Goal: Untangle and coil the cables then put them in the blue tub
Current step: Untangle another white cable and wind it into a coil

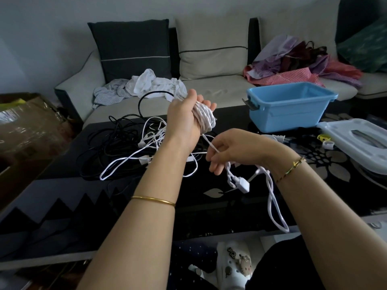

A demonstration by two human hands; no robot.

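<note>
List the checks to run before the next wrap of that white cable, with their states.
1. Coil wound round left hand and held: ok.
2. Right hand pinches the free strand: ok.
3. Tail down to the plug free of knots: cannot tell.
4. Blue tub open on top: ok.
5. Black cables and loose white cable on the table untangled: not ok.

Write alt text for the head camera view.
A person's left hand holds a coil of white flat cable wound around it, while the right hand pinches the loose strand leading to it. Tangled black round cables lie on the dark glass table; the blue plastic tub stands beyond, to the right.
</note>
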